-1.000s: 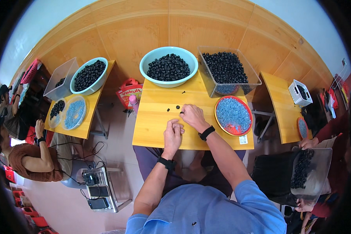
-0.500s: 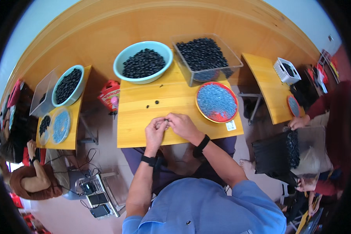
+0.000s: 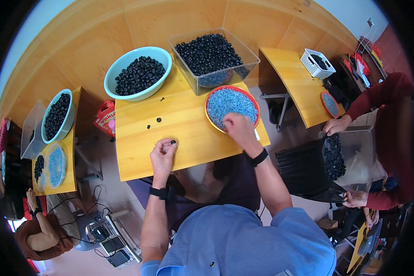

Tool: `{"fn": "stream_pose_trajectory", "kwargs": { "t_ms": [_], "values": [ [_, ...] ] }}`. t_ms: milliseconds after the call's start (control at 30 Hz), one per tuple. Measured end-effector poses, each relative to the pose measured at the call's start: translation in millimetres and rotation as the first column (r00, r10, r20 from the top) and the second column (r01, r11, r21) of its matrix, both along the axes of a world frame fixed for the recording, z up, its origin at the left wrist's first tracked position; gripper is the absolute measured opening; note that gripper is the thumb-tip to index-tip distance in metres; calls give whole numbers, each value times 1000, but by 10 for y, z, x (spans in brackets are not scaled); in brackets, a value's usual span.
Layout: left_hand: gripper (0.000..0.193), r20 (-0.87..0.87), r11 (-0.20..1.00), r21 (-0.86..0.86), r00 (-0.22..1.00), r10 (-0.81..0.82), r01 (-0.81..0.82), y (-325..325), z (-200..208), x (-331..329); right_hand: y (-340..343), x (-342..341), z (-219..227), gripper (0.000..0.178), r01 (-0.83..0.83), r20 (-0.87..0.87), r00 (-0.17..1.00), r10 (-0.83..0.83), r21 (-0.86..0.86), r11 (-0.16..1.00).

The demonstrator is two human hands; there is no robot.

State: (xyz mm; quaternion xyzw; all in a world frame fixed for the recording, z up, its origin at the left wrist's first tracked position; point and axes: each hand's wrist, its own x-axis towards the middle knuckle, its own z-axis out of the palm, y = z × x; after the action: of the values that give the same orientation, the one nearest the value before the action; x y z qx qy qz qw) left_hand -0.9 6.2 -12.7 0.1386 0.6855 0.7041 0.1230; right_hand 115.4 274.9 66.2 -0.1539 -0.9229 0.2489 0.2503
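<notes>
My left hand [image 3: 163, 155] is raised a little over the near part of the yellow table. Thumb and fingertips pinch a small black ring-shaped part [image 3: 173, 142]. My right hand [image 3: 240, 130] is at the near side of a red-rimmed bowl [image 3: 257, 105], its fingers bent together. Small thin blue-grey pieces [image 3: 229, 102] fill this bowl. Whether the right fingertips grip any of them cannot be made out. A few loose black parts [image 3: 158, 119] lie on the table ahead of my left hand.
At the table's back stand a turquoise basin [image 3: 111, 83] and a clear plastic box [image 3: 250, 60], both heaped with black ring-shaped parts. Side tables [image 3: 292, 87] flank mine. On the right a person holds a black bag [image 3: 303, 168] against a clear bin.
My hands were together over the table. The right has parted and gone to the bowl; the left stays over the table with the black part. The whole view has shifted.
</notes>
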Motion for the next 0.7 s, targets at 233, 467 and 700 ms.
{"fn": "stream_pose_trajectory", "kwargs": {
  "t_ms": [233,467,700],
  "values": [
    [16,-15,1000,-12,1000,-3,3,-5,-7,2,377,177,84,15,114,362,925,-114,21,993],
    [16,-29,1000,-16,1000,-4,3,-8,12,47,303,140,98,13,39,487,871,-63,60,997],
    [16,-23,1000,-4,1000,-2,2,-5,28,40,315,69,-9,12,37,500,861,-93,120,992]
  ]
}}
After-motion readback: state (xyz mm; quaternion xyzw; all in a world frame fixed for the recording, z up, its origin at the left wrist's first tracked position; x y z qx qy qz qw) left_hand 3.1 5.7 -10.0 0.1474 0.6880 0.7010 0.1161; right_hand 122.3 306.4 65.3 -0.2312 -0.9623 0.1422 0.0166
